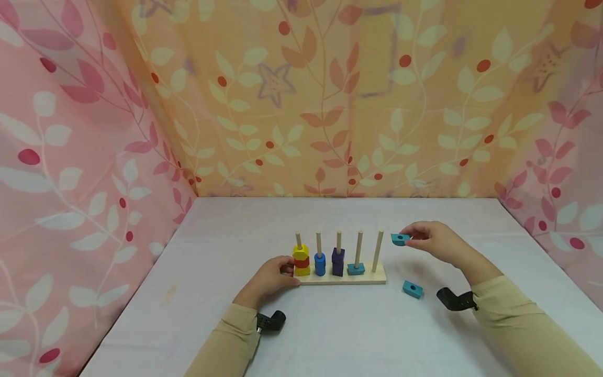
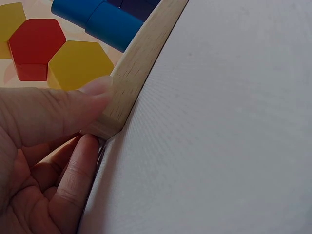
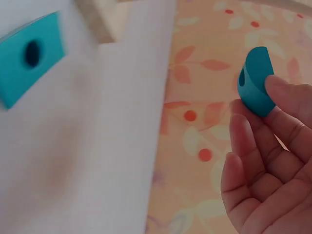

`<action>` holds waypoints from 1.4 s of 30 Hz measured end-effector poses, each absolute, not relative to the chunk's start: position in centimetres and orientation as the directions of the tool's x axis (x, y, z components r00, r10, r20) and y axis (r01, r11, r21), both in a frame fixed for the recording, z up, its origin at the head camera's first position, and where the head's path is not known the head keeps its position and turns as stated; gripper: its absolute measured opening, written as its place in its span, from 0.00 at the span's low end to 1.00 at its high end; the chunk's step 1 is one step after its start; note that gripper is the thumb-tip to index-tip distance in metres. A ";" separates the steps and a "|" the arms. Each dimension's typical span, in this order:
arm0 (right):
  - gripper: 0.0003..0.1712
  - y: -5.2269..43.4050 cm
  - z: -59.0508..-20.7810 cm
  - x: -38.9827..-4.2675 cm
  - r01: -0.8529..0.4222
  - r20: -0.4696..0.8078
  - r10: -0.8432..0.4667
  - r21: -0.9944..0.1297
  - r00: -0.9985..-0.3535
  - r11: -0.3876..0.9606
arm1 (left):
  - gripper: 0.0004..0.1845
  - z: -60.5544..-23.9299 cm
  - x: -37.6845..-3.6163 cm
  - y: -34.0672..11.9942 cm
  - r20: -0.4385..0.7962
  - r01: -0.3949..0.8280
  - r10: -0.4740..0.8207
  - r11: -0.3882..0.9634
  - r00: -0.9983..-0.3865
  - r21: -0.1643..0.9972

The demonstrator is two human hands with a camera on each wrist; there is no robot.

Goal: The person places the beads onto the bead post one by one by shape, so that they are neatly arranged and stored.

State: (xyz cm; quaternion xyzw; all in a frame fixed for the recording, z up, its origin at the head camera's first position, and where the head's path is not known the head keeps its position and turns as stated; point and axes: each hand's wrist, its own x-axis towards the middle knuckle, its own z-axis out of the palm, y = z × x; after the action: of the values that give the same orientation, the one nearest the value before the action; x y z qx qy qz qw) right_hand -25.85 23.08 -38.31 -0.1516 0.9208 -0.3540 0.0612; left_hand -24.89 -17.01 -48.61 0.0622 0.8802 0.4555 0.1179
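**Teal block lifted toward the pegs**

The right hand [image 1: 431, 240] pinches a teal block [image 1: 400, 239] in the air, just right of the rightmost peg [image 1: 378, 251]. The left hand [image 1: 270, 276] grips the wooden base [image 1: 344, 279] at its left end, steadying it. Next, I judge, the block's hole must line up over a peg. A second teal block [image 1: 412, 289] lies on the tabletop [image 1: 339, 335].

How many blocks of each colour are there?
Yellow blocks: 2
Red block: 1
Blue block: 1
Purple block: 1
Teal blocks: 3, one on a peg, one on the table, one in the right hand
Total: 8
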 end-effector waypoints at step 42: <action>0.12 15.5 -34.5 -25.5 -0.380 0.123 -0.469 -0.775 -0.874 0.504 | 0.25 -48.6 -25.0 -17.0 -0.147 0.000 0.215 0.563 -0.965 0.826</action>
State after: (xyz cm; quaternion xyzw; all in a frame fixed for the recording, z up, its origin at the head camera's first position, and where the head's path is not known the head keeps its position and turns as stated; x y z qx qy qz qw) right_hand -25.52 15.47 -34.46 -0.2452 0.8657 -0.4333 0.0515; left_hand -24.97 -16.96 -48.61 0.0612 0.8764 0.4633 0.1162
